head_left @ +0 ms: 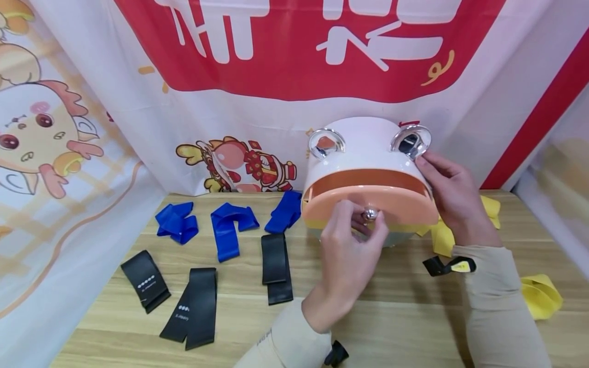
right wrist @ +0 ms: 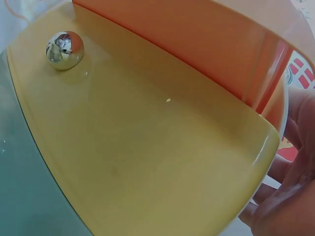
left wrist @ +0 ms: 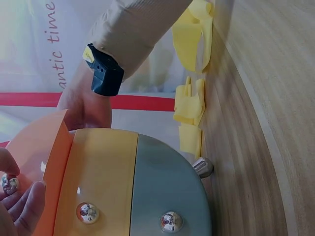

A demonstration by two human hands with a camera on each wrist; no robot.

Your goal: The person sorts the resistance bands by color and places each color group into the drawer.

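A small rounded drawer cabinet [head_left: 365, 135] with a white top and two silver rings stands against the back cloth. Its top orange drawer [head_left: 317, 208] sticks out partway. My left hand [head_left: 347, 250] pinches that drawer's silver knob [head_left: 370, 214] between thumb and fingers. On the cabinet's right side, below the right ring [head_left: 425, 138], my right hand [head_left: 460, 197] rests with its fingers against the wall; the right wrist view shows them partly hidden behind the edge. Below the orange drawer, the yellow drawer [left wrist: 101, 172] and the grey-green drawer [left wrist: 167, 189] are closed.
Blue bands [head_left: 225, 232] lie on the wooden table left of the cabinet, with black bands [head_left: 202, 306] nearer the front. Yellow bands [head_left: 540, 296] lie to the right, some partly behind my right arm. Printed cloth walls [head_left: 257, 112] enclose the back and sides.
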